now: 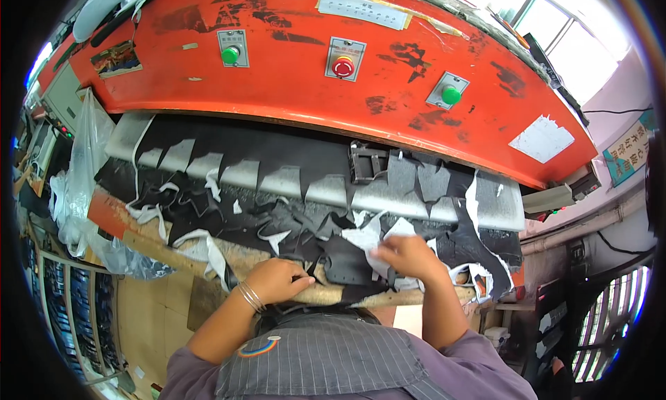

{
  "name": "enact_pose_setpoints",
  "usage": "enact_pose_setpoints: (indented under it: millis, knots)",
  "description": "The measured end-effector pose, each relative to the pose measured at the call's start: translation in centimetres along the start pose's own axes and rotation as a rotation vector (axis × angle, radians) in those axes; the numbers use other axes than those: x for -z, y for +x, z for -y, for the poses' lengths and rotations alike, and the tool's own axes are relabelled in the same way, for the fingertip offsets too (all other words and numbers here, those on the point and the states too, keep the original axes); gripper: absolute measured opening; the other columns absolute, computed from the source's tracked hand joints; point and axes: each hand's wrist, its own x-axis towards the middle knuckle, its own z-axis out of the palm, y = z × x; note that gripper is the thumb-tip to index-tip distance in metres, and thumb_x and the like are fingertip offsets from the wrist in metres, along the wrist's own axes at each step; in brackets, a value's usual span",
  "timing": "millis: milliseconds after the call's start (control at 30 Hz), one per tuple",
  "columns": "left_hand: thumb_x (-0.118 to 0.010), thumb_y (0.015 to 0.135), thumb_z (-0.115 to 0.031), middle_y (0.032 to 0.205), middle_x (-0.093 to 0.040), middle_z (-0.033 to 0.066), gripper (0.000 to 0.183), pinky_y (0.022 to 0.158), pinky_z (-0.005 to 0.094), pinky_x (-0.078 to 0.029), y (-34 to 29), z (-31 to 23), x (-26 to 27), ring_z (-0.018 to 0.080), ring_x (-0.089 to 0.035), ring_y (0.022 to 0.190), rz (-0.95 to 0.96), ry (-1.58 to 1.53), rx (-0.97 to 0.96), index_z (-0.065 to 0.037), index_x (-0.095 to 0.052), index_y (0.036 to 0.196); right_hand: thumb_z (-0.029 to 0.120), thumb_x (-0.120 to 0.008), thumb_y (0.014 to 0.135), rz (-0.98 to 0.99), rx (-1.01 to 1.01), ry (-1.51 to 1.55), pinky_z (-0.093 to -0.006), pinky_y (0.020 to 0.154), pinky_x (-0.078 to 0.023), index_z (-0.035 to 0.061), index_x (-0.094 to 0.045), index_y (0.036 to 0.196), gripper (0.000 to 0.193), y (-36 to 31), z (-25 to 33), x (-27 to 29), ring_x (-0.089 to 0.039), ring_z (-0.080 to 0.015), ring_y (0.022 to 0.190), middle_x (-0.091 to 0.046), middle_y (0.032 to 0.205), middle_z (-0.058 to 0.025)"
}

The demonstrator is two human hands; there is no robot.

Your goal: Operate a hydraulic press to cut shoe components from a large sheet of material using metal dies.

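My left hand (279, 279) is closed at the near edge of the cutting bed, pinching the edge of a black cut piece of material (345, 261); thin bangles circle its wrist. My right hand (409, 256) rests palm down on the right side of the same black piece, fingers over white backing scraps (368, 240). A black metal cutting die (366, 163) lies farther back on the bed, under the red press head (298, 60). Black sheet material (277, 192) with jagged cut-outs covers the bed.
The press head carries two green buttons (230, 54) (451, 94) and a red stop button (343, 66). A clear plastic bag (83, 185) hangs at the left. Shelving (69, 310) stands at lower left, windows at upper right. White and black offcuts lie along the bed's near edge.
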Motion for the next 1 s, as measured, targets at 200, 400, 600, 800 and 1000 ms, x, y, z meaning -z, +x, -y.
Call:
enact_pose_setpoints:
  millis: [200, 400, 600, 800, 1000]
  knots:
    - [-0.064, 0.087, -0.025, 0.087, -0.067, 0.0115, 0.023, 0.07, 0.0311, -0.05, 9.0, 1.9, 2.5, 0.0219, -0.064, 0.077, -0.158, -0.347, -0.113, -0.005, -0.07, 0.097, 0.057, -0.06, 0.081, -0.425, -0.053, -0.372, -0.0458, 0.082, -0.049, -0.0032, -0.064, 0.098, 0.062, 16.4, 3.4, -1.5, -0.063, -0.0375, 0.092, -0.066, 0.097, -0.0222]
    - [-0.066, 0.087, -0.026, 0.109, -0.063, 0.0142, 0.038, 0.085, 0.0322, -0.049, 18.3, 5.3, 2.3, 0.0207, -0.062, 0.1, -0.23, -0.645, -0.07, 0.0, -0.061, 0.115, 0.043, -0.063, 0.084, -0.469, -0.027, -0.27, -0.0424, 0.071, -0.05, -0.0005, -0.062, 0.094, 0.044, 19.9, 1.0, -1.8, -0.066, -0.0315, 0.084, -0.067, 0.087, -0.0208]
    - [-0.075, 0.081, -0.038, 0.143, -0.034, 0.0259, 0.1, 0.11, 0.0384, -0.03, 22.9, 2.5, -0.6, 0.0294, -0.033, 0.135, -0.125, -0.629, -0.331, -0.002, -0.011, 0.149, 0.013, -0.059, 0.091, -0.289, 0.118, 1.145, -0.0305, 0.077, -0.048, 0.0007, -0.055, 0.108, 0.022, 10.3, 0.3, -1.7, -0.059, -0.0129, 0.088, -0.063, 0.098, -0.0049]
    - [-0.067, 0.087, -0.028, 0.083, -0.066, 0.0091, 0.03, 0.071, 0.0315, -0.048, 20.5, 2.3, -4.3, 0.0168, -0.061, 0.078, -0.178, -0.74, -0.128, -0.003, -0.061, 0.102, 0.069, -0.032, 0.09, -0.181, -0.112, 1.695, -0.0291, 0.047, -0.036, 0.0074, -0.057, 0.088, 0.067, 4.7, -2.8, -2.8, -0.044, -0.0159, 0.052, -0.051, 0.067, -0.0052]
    - [-0.063, 0.087, -0.033, 0.091, -0.064, 0.0144, 0.032, 0.083, 0.0411, -0.048, 14.9, 4.6, -3.3, 0.0345, -0.062, 0.091, 0.408, -0.082, -0.201, -0.007, -0.063, 0.105, 0.049, -0.045, 0.091, -0.318, 0.063, 0.636, -0.0275, 0.056, -0.04, 0.0028, -0.058, 0.081, 0.049, 5.8, -3.0, 4.4, -0.051, -0.0133, 0.061, -0.059, 0.072, -0.0081]
